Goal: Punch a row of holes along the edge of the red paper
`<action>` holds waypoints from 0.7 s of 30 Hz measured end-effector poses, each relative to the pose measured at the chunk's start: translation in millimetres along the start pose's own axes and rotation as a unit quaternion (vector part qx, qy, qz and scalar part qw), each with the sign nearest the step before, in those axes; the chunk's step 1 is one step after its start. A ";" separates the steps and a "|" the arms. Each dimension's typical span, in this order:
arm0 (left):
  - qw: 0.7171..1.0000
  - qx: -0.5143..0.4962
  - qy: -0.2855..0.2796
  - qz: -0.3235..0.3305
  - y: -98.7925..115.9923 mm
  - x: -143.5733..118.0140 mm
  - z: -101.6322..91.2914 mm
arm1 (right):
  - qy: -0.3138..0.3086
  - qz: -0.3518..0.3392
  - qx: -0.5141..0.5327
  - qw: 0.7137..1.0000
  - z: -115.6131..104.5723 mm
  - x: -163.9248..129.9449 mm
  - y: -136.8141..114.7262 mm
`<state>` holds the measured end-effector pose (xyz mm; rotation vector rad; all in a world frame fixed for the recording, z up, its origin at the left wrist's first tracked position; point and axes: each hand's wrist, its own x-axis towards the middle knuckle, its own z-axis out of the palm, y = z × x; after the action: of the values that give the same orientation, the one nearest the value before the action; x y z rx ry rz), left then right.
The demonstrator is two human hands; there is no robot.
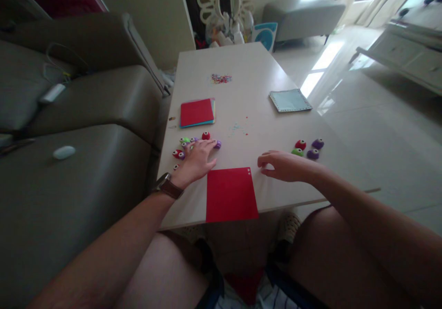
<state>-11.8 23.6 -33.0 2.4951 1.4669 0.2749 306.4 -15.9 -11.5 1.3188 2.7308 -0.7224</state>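
My left hand (196, 162), a brown-strapped watch on its wrist, reaches over a loose group of small round toys with eyes. Its fingers are stretched out and cover some of them. Around that hand a red toy (206, 135), a green toy (186, 140) and a purple toy (218, 144) show. Just right of the red square sheet (231, 196), my right hand (285, 165) rests low over the table with curved fingers, thumb and forefinger apart. Beyond its wrist lie another red toy (300, 144), a green one (297, 152) and two purple ones (315, 148).
The white table (241, 60) holds a stack of coloured sheets (196, 112), a pale blue flat pad (290, 101), a heap of tiny colourful pieces (221, 78) and scattered blue bits (236, 128). A grey sofa (86, 171) stands close on the left.
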 end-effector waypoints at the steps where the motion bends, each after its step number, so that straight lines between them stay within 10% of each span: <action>1: 1.000 -0.005 -0.003 0.008 4.5 -1.2 -0.3 | 0.002 0.000 0.000 1.000 0.6 0.3 0.6; 21: 0.992 -0.083 -0.070 0.062 42.0 -11.6 15.9 | 0.099 -0.074 0.055 0.991 22.7 19.1 -25.9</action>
<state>21.9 -8.0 -36.4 2.4202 1.1880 0.2277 270.8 -25.2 -25.7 1.2844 3.0127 -0.8034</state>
